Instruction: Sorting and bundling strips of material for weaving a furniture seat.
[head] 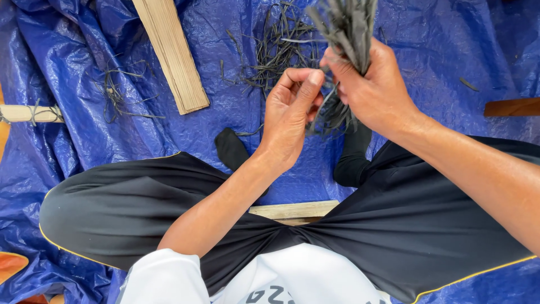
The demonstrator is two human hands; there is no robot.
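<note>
Here, far left of the bundle, pale slats (pixel 171 53) lie on the blue tarp (pixel 67 56). The left hand (pixel 289 115) pinches perhaps one strand; the right hand (pixel 374 87) grips the dark strip bundle (pixel 346 25). Loose strips (pixel 275 48) lie ungathered beyond.

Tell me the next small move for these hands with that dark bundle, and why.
Probably pull one strip free with the left hand: its fingertips pinch at the bundle of dark strips, which the right hand grips upright, loose ends hanging below.
</note>
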